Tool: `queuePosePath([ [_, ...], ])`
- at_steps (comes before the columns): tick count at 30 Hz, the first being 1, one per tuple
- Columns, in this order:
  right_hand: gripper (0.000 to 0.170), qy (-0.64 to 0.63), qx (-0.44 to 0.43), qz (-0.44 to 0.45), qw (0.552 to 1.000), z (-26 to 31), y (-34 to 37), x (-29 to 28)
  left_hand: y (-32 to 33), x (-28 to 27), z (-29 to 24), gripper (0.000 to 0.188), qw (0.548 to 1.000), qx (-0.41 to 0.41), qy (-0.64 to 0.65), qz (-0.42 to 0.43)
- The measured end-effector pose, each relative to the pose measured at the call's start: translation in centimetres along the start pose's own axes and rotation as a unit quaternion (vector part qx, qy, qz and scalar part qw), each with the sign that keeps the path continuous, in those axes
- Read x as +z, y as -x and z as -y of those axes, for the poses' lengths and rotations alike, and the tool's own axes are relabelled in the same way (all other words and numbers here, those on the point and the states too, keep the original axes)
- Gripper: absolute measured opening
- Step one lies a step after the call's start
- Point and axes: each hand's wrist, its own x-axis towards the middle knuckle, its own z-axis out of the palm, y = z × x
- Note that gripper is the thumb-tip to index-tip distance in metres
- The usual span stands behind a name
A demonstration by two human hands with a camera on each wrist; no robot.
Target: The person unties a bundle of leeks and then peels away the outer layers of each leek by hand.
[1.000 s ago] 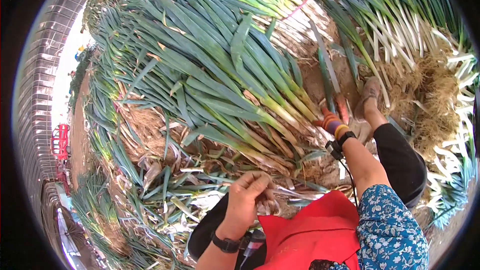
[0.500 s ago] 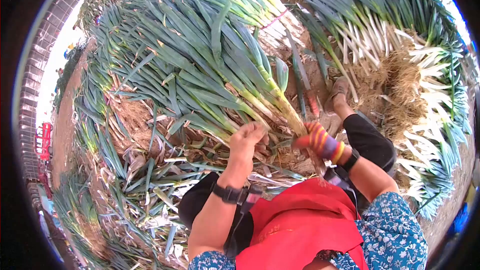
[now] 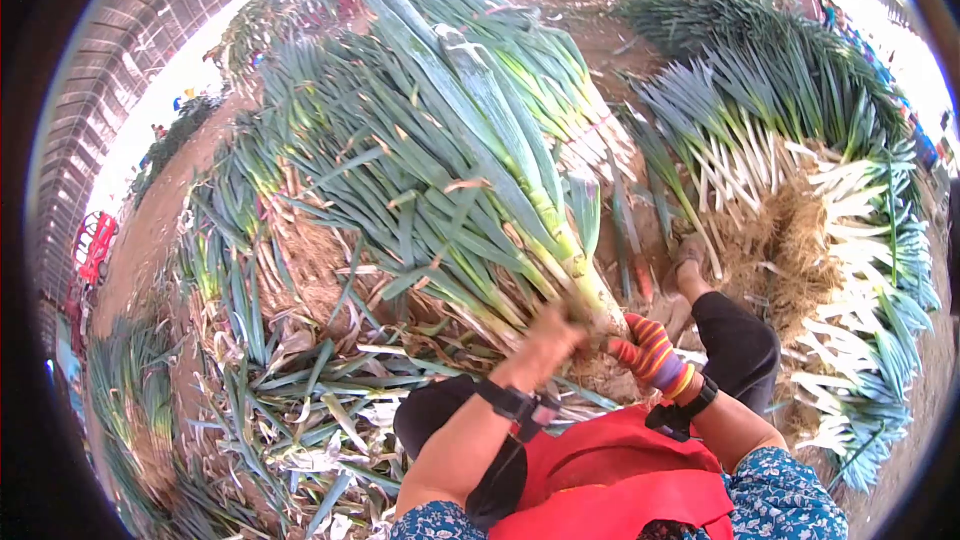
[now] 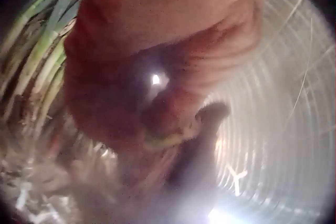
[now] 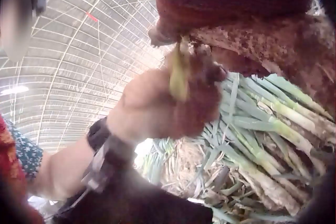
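My right hand (image 3: 655, 355), in a striped knitted glove, grips the root end of a thick leek (image 3: 578, 262), whose green leaves point up and away over the pile. My bare left hand (image 3: 545, 345) is blurred beside the same stalk, just left of the glove. In the right wrist view my left hand (image 5: 165, 103) has curled fingers pinching a yellow-green strip (image 5: 179, 74) at the soil-covered stalk (image 5: 252, 43). The left wrist view shows the curled left hand (image 4: 152, 50) up close; its fingertips are partly lost in shadow.
A leek pile (image 3: 400, 180) spreads ahead and left. Loose trimmings (image 3: 310, 400) lie at lower left. A blade with a reddish handle (image 3: 641, 275) lies on the soil near my foot. White-stemmed leeks (image 3: 850, 280) lie at right.
My right hand has gone from the pile's edge to gripping a leek drawn toward me. My left hand has moved right to that stalk. The head view has tilted up.
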Motion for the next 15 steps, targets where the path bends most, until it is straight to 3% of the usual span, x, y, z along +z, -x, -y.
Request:
queuePosePath([
  [1,0.046,-0.009,-0.02,-0.017,1.0,-0.2,-0.9,0.2,1.3,0.2,-1.6,0.034,0.976,-0.086,-0.17,0.102],
  [2,0.047,-0.018,-0.04,-0.034,0.998,-0.5,-1.8,0.4,0.9,0.6,4.0,0.042,0.966,-0.02,-0.177,0.187],
  [4,0.048,0.015,-0.064,-0.02,0.998,1.9,-2.0,0.5,1.6,0.9,7.1,0.035,0.966,0.059,-0.247,0.048],
  [6,0.047,0.067,-0.048,0.019,0.996,2.0,-1.3,0.4,0.3,-2.9,6.4,0.032,0.986,-0.012,-0.163,-0.03],
  [7,0.047,0.057,-0.029,0.051,0.997,2.5,-0.9,0.6,0.8,-4.4,4.1,0.031,0.995,0.076,-0.016,-0.069],
  [8,0.047,0.005,0.006,0.087,0.996,5.2,0.2,1.5,1.6,-5.5,1.2,0.029,0.972,0.157,0.131,-0.111],
  [9,0.046,0.035,-0.012,0.091,0.995,4.3,1.1,2.0,2.3,-6.3,-1.1,0.031,0.954,0.14,0.239,-0.116],
  [10,0.045,0.176,-0.144,0.027,0.973,2.3,2.0,2.8,2.4,-7.2,-2.3,0.032,0.923,0.123,0.345,-0.122],
  [12,0.049,0.225,-0.098,0.059,0.968,2.2,1.8,4.1,1.7,-8.5,-0.7,0.036,0.91,0.102,0.377,-0.137],
  [13,0.052,0.259,-0.17,0.017,0.951,2.3,1.0,4.8,1.3,-8.6,0.1,0.041,0.887,0.11,0.423,-0.151],
  [15,0.057,0.195,-0.25,-0.033,0.948,3.2,-2.0,6.0,1.6,-8.6,0.3,0.04,0.868,0.1,0.459,-0.16],
])
